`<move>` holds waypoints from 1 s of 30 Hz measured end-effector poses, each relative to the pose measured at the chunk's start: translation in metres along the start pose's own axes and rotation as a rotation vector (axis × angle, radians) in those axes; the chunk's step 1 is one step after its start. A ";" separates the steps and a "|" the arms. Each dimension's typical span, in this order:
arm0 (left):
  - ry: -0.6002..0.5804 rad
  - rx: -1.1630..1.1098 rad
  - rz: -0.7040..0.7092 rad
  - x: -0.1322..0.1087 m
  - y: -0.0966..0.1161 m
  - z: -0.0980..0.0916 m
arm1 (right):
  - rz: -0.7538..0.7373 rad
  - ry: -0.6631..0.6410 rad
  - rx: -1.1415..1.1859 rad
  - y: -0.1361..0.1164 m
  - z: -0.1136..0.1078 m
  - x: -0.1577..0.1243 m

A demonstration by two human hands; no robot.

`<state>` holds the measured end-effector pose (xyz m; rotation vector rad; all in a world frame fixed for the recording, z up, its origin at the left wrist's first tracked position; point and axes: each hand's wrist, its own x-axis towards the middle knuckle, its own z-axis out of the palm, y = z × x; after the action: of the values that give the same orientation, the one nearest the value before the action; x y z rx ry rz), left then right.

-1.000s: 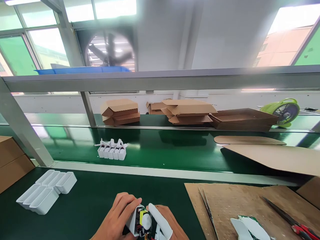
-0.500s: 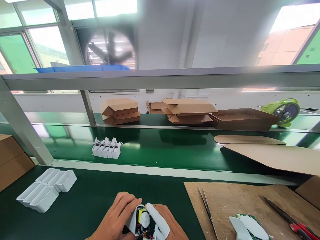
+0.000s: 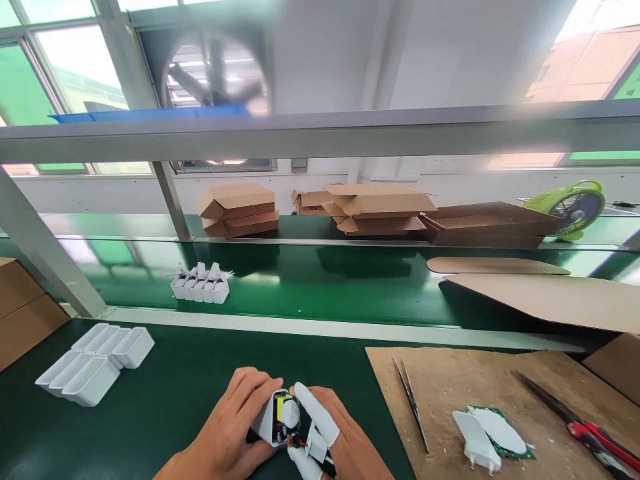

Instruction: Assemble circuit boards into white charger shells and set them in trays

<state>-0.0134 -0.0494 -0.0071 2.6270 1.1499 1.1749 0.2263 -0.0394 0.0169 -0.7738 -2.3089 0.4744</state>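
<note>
My left hand is closed around a white plastic housing, whose open end faces me. Inside it sits a circuit board with a yellow-wrapped component and a white blob. My right hand wears white covers on its thumb and index finger. Between those fingertips is a small white plastic part, close against the housing's open end. Thin wires show between the part and the board. Where the right fingers meet the housing is partly hidden.
Empty white housings stand at left. Tweezers, a white plug part, a circuit board and red-handled scissors lie on cardboard. Filled housings sit on the green belt, beyond a metal rail.
The whole scene sits higher as the head view tips down, showing more of my hands and the small white part. The filled housings on the belt have shifted left.
</note>
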 end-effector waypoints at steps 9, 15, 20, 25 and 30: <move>-0.025 -0.046 -0.027 0.002 0.005 -0.003 | -0.025 -0.031 -0.003 -0.001 0.003 0.002; -0.114 -0.377 -0.226 0.000 0.008 -0.003 | 0.105 -0.024 0.212 0.001 -0.003 0.000; -0.126 -0.855 -0.539 -0.003 0.007 0.000 | 0.140 -0.059 0.305 0.001 -0.014 0.002; -0.050 -1.003 -0.553 0.001 0.009 -0.002 | 0.015 -0.134 0.095 0.007 -0.004 0.004; -0.061 -0.989 -0.539 0.000 0.012 -0.001 | 0.028 -0.152 -0.049 0.030 0.029 -0.009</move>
<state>-0.0068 -0.0587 -0.0027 1.4906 0.8422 1.1115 0.2242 -0.0254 -0.0235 -0.8201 -2.4609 0.5068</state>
